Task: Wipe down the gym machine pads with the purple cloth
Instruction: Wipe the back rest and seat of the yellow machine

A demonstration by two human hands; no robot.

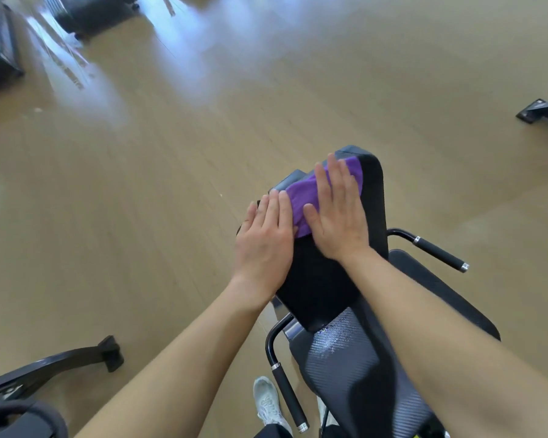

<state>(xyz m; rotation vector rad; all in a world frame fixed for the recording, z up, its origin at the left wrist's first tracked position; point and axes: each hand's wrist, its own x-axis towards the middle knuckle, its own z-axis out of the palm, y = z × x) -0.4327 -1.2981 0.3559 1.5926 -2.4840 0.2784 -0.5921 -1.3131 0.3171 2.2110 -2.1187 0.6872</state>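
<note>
On the left, the left hand (266,235) lies flat and open on the black pad (323,273), fingers straight, holding nothing; only its finger side touches the edge of the purple cloth (301,200). Just to its right, the right hand (337,216) is flat and open too, and it presses down on the cloth without gripping it. The cloth sits near the far top end of the pad, bunched between the 2 hands and partly under the right palm. The pad is long and runs away from the person, from the near end by the wrists up to the rounded top. I think the right hand must do the wiping, because it is the 1 on the cloth, and most of the pad lies near the person, so the wipe should come back toward the body. The pad looks smooth and dark. On the right, a handle (440,251) with a foam grip sticks out. The wood floor (171,184) around is wide and shiny.
</note>
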